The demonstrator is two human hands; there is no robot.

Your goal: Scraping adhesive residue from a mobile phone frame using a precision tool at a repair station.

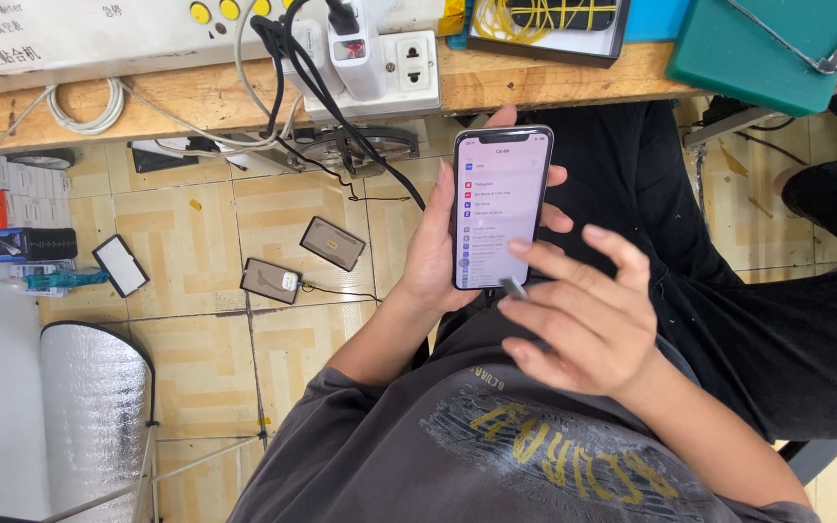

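Note:
My left hand grips a black smartphone upright, fingers wrapped round its far edge. Its lit screen shows a list menu on a pale background. My right hand hovers just below and to the right of the phone, fingers curled, index finger near the screen's lower right. A small dark object sticks out between its thumb and fingers; what it is cannot be told. I wear a grey printed shirt and dark trousers.
A wooden bench edge runs along the top with a white power strip, cables, a green mat and a tray of yellow bands. On the tiled floor lie two dark flat devices, small boxes and a silver foil roll.

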